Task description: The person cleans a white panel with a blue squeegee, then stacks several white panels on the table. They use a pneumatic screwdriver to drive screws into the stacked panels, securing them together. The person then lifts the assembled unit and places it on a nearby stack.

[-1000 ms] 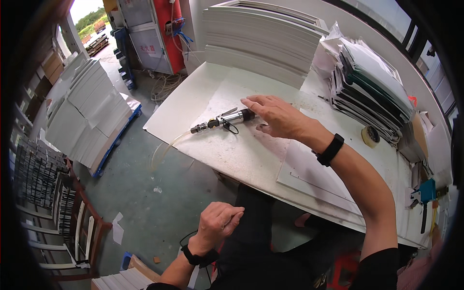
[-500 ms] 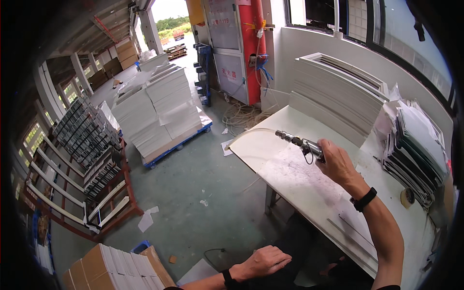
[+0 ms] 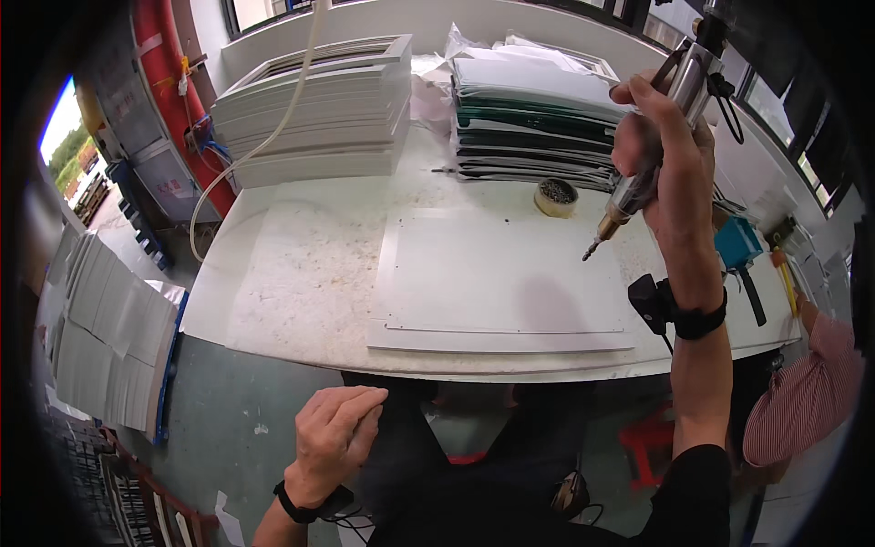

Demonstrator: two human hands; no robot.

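My right hand (image 3: 679,155) is wrapped round a silver air screwdriver (image 3: 694,77), raised over the right part of the table. Its bit (image 3: 591,248) points down and left, apart from the white rectangular panel (image 3: 474,273) lying flat below. Small dark specks dot the panel's edges, and a white strip (image 3: 501,341) runs along its near side. My left hand (image 3: 335,433) hovers before the table's front edge, its fingers curled together. Whatever they may hold is hidden. Beyond the panel sits a round tub (image 3: 555,196) of small dark pieces.
Stacked white frames (image 3: 319,114) and a pile of dark and white sheets (image 3: 538,118) line the back of the table (image 3: 301,273). A pale hose (image 3: 290,118) arches at left. At right are a teal object (image 3: 736,242) and another person's striped sleeve (image 3: 802,392).
The view has swung right to face the table. The screwdriver, pointing away to the left before, is now raised with its bit angled down. My left hand stays low, its fingers more curled.
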